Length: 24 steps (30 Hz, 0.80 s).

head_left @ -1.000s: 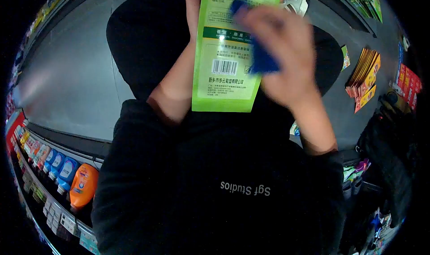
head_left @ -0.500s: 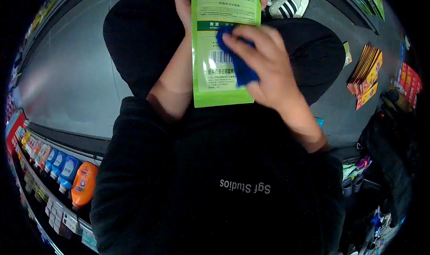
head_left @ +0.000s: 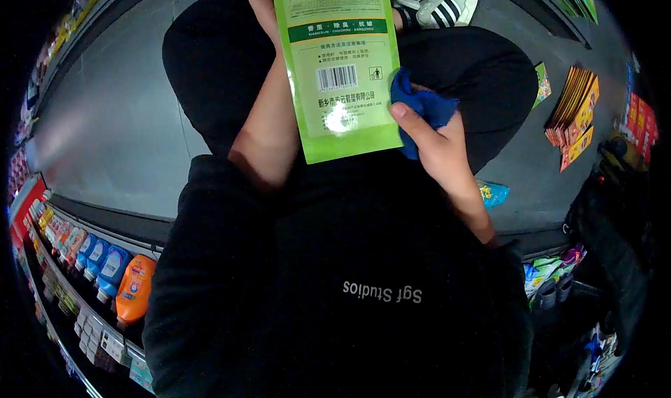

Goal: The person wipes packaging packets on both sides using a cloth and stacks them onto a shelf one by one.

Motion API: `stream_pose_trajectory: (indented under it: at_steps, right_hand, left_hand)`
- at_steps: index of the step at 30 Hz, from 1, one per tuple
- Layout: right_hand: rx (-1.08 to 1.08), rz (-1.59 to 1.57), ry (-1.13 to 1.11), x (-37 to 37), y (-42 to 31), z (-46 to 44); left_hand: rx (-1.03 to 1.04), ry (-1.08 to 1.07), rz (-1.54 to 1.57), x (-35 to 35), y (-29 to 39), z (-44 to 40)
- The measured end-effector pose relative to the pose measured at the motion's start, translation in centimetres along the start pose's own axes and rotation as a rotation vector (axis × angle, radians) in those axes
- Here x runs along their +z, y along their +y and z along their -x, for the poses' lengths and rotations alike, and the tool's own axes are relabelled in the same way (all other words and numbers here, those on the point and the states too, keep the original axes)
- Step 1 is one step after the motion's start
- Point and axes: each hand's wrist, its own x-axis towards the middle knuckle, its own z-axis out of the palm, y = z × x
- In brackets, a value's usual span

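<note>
A green packet (head_left: 346, 129) with a barcode and printed text lies tilted over my lap. My left hand (head_left: 264, 8) is closed on its upper left edge, and fingertips show at its upper right side. In my right hand (head_left: 442, 145) is a bunched blue cloth (head_left: 435, 108). The cloth sits at the packet's lower right edge, with my thumb close to the packet's front. Part of my right hand's fingers is hidden behind the cloth.
Orange packets (head_left: 576, 115) lie stacked on the grey floor (head_left: 119, 111) at right, near a blue packet (head_left: 493, 194). Bottles, including an orange one (head_left: 136, 286), line a shelf at lower left. A striped white shoe (head_left: 447, 6) is at top.
My right hand has moved with the blue cloth from the packet's printed front down and right to its edge. The packet has shifted slightly left and tilted.
</note>
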Motion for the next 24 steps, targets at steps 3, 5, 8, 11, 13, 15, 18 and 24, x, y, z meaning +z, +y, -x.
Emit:
stream_pose_trajectory:
  at_steps: [3,5,8,11,13,15,18,24]
  right_hand:
    - [0.006,-0.092,0.095,0.8,-1.0,-0.9]
    - [-0.015,-0.12,0.148,0.2,-1.1,-1.9]
    - [-0.159,0.093,0.171,-0.2,-1.7,-3.1]
    - [-0.375,0.068,0.406,0.0,-2.6,-4.2]
    - [-0.543,0.384,0.49,-0.3,-3.0,-5.0]
    - [-0.539,0.665,0.468,1.0,-2.5,-4.9]
    - [-0.67,0.865,0.233,4.7,-0.6,-3.6]
    - [-0.821,0.96,0.071,5.0,-1.4,-3.1]
  left_hand:
    - [-0.029,-0.042,-0.079,1.0,-1.2,0.4]
    - [-0.101,0.102,-0.039,3.3,-1.7,1.2]
    - [-0.067,-0.017,-0.204,1.3,-1.7,1.1]
    - [-0.027,0.037,-0.077,1.8,-1.1,0.9]
    - [0.046,0.051,-0.106,1.5,-1.2,0.8]
    - [0.081,0.085,-0.043,2.0,-1.5,0.8]
    - [0.134,0.086,-0.223,0.9,-1.6,0.5]
    - [0.132,-0.006,-0.028,0.0,-1.5,0.9]
